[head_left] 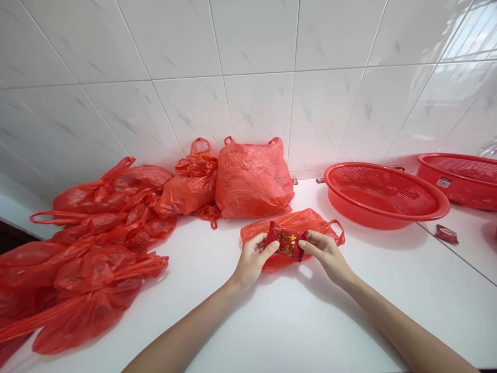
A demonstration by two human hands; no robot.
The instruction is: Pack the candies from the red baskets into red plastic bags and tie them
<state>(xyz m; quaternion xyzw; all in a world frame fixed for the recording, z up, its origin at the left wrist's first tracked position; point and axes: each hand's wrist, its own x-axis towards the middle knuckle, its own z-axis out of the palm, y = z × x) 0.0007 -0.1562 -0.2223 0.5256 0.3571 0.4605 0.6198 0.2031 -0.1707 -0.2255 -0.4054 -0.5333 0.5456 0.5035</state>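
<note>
Between my two hands is a small red wrapped snack packet (288,242) with gold characters, held by its two ends. My left hand (254,257) pinches the left end, thumb on the front. On the right end, my right hand (323,254) grips in the same way. Just beneath and behind the packet, a red plastic bag (306,220) lies flattened on the white table (295,321), one handle loop sticking out to the right.
Several tied red bags (97,269) pile up at the left. A full red bag (254,181) stands against the tiled wall. To the right are a red plastic basket (384,194) and a second basket (462,181). A loose red packet (446,234) lies near the table seam.
</note>
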